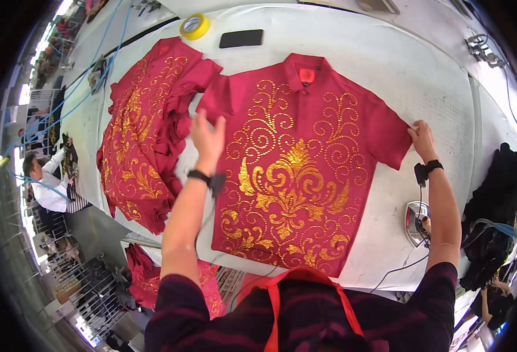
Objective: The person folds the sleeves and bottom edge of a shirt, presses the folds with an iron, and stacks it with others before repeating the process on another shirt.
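A crimson short-sleeved polo shirt [297, 176] with gold scrollwork lies flat, front up, its collar pointing away from me. Thumb and fingers of my right hand [425, 140] pinch the hem of the sleeve on the right. My left hand [208, 138], slightly blurred, is beside the other sleeve [215, 99], fingers spread and apparently holding nothing. That sleeve looks folded or lifted near the shoulder. Left of the flat shirt, a heap of matching crimson shirts [142, 132] lies rumpled. Both wrists wear black straps with small devices.
A metal iron [414, 224] with a cord stands near my right forearm on the white-covered table [399, 66]. Yellow tape [194, 26] and a black phone [241, 38] lie at the far side. Dark garments [494, 211] hang at right. Another person [49, 185] works at left.
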